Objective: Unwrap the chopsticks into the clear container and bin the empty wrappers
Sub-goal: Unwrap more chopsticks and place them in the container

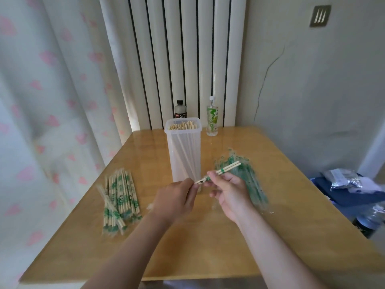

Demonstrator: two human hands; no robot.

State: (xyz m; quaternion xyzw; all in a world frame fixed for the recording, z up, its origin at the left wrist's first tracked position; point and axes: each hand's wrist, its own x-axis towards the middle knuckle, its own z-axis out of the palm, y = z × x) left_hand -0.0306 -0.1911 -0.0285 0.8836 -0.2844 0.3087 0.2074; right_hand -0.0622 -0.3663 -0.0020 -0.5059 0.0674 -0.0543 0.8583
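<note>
1. While held close together over the table (pixel 208 243), the left hand (pixel 177 197) pinches the wrapper (pixel 201 181) end and the right hand (pixel 227 190) pinches the chopstick pair (pixel 229 168), which points to 2 o'clock.
2. The clear container (pixel 183 151) stands upright at 12 o'clock from the hands.
3. Wrapped chopsticks (pixel 118 197) lie at 8 o'clock from the container; empty wrappers (pixel 248 178) lie at 4 o'clock.

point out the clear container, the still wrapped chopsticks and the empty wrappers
clear container (pixel 177 159), head view, bare front wall
wrapped chopsticks (pixel 119 197), head view, middle of the pile
empty wrappers (pixel 255 184), head view, middle of the heap
</note>
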